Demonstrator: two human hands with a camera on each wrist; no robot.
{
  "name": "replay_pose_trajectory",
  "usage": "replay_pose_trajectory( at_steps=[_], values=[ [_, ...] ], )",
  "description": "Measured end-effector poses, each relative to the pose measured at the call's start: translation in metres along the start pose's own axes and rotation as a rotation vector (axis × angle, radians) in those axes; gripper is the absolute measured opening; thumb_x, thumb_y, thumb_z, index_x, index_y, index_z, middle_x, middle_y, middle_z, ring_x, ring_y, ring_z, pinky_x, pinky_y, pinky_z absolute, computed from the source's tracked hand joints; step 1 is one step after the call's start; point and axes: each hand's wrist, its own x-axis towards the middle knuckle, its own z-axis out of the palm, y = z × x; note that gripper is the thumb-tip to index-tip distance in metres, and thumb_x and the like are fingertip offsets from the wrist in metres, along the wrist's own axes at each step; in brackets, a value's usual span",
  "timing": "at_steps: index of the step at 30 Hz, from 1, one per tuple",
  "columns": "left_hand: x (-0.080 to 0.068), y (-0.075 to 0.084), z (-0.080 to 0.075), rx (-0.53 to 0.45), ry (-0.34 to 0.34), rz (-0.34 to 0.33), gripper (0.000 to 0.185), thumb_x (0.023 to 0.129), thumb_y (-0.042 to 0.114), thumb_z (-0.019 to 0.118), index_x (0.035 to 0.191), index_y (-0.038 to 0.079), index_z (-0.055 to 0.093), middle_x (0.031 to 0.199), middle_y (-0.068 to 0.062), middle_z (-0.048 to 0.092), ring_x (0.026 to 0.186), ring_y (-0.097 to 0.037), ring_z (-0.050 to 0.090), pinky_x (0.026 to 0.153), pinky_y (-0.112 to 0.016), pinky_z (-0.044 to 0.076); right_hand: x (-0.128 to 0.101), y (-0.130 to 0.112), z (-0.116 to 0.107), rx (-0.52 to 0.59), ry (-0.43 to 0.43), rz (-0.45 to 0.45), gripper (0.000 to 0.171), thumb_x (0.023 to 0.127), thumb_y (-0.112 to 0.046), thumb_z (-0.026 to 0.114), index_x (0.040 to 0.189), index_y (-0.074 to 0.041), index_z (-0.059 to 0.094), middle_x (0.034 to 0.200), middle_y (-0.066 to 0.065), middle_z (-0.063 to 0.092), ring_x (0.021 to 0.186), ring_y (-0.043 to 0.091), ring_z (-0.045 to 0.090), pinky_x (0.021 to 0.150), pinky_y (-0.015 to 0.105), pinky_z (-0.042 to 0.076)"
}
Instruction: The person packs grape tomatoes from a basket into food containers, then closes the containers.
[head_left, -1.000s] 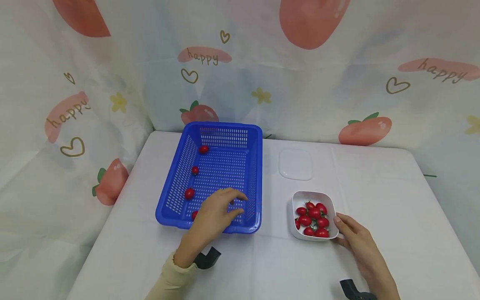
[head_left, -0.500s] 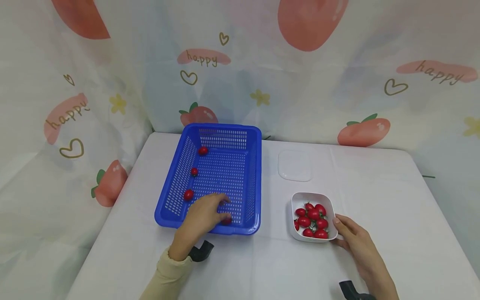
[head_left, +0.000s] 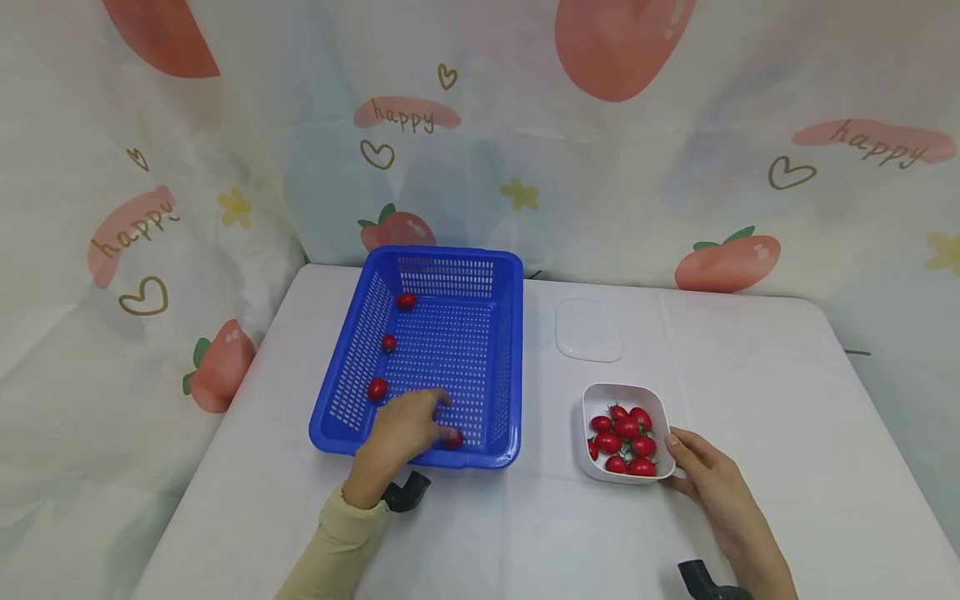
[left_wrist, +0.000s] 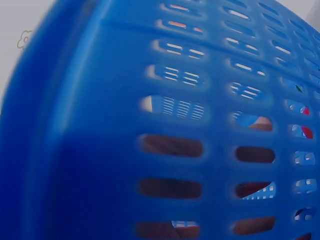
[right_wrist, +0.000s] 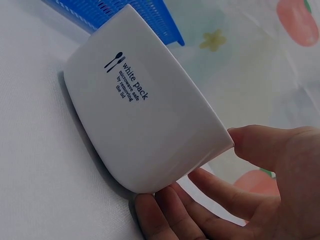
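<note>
Reaching into the blue basket [head_left: 442, 333] at its near edge, my left hand [head_left: 397, 433] curls its fingers about a cherry tomato [head_left: 452, 439] that lies against the near wall; whether they truly pinch it I cannot tell, for the left wrist view shows only the slotted blue wall. Three more tomatoes [head_left: 377, 388] lie along the basket's left wall, well apart from one another. My right hand [head_left: 712, 483] rests at the near right corner of the white container [head_left: 626, 392], thumb on its rim and fingers curled under its side, as the right wrist view shows plainly. That container is heaped with tomatoes and stands near the table's front edge, right of the basket. Its flat lid [head_left: 589, 330] lies behind it, just beside the basket's right wall. The table [head_left: 787, 400] wears a white cloth, and a curtain printed with peaches and hearts closes off the back and both sides. Bare cloth stretches to the right edge and between basket and container
</note>
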Motion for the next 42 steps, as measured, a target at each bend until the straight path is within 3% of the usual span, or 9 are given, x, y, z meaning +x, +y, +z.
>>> replay_pose_trajectory(
  at_steps=[11,23,32,37,42],
  values=[
    [0.0022,-0.0001,0.0006,0.007,-0.032,0.020,0.032,0.084,0.022,0.087,0.110,0.008,0.074,0.098,-0.009,0.073,0.083,-0.025,0.060,0.079,-0.044,0.055,-0.0006,-0.0020,-0.0008,-0.009,-0.010,0.007,0.075,0.109,-0.052,0.046,0.162,-0.001,0.029,0.170,0.023,0.027,0.103,-0.018,0.051,0.088,0.013,0.056],
    [0.0049,0.0000,-0.0011,0.002,-0.122,0.055,0.012,0.086,0.023,0.086,0.093,0.015,0.081,0.099,-0.006,0.075,0.085,-0.023,0.059,0.082,-0.045,0.054,-0.0034,-0.0003,-0.0015,0.008,-0.025,-0.028,0.078,0.108,-0.052,0.047,0.161,0.001,0.028,0.168,0.026,0.027,0.096,-0.022,0.053,0.088,0.014,0.057],
    [0.0074,-0.0017,-0.0007,-0.026,-0.160,0.091,0.008,0.086,0.021,0.086,0.089,0.018,0.079,0.093,-0.004,0.070,0.085,-0.023,0.057,0.080,-0.043,0.053,-0.0030,0.0004,-0.0011,0.002,-0.025,-0.035,0.077,0.108,-0.052,0.047,0.161,0.002,0.028,0.167,0.027,0.029,0.096,-0.023,0.053,0.088,0.014,0.057],
    [0.0077,-0.0024,-0.0008,-0.038,-0.167,0.118,0.010,0.086,0.019,0.086,0.088,0.018,0.076,0.090,-0.004,0.068,0.083,-0.023,0.057,0.075,-0.039,0.050,-0.0025,0.0013,-0.0010,0.002,-0.023,-0.040,0.077,0.109,-0.051,0.047,0.161,0.003,0.028,0.167,0.027,0.028,0.096,-0.023,0.052,0.088,0.015,0.057],
    [0.0070,-0.0039,-0.0006,-0.048,-0.116,0.164,0.010,0.088,0.017,0.083,0.092,0.017,0.073,0.080,-0.001,0.065,0.075,-0.019,0.056,0.067,-0.033,0.045,-0.0023,0.0010,-0.0010,0.001,-0.022,-0.038,0.077,0.109,-0.051,0.047,0.160,0.003,0.028,0.167,0.027,0.029,0.097,-0.023,0.052,0.088,0.015,0.058]
  ],
)
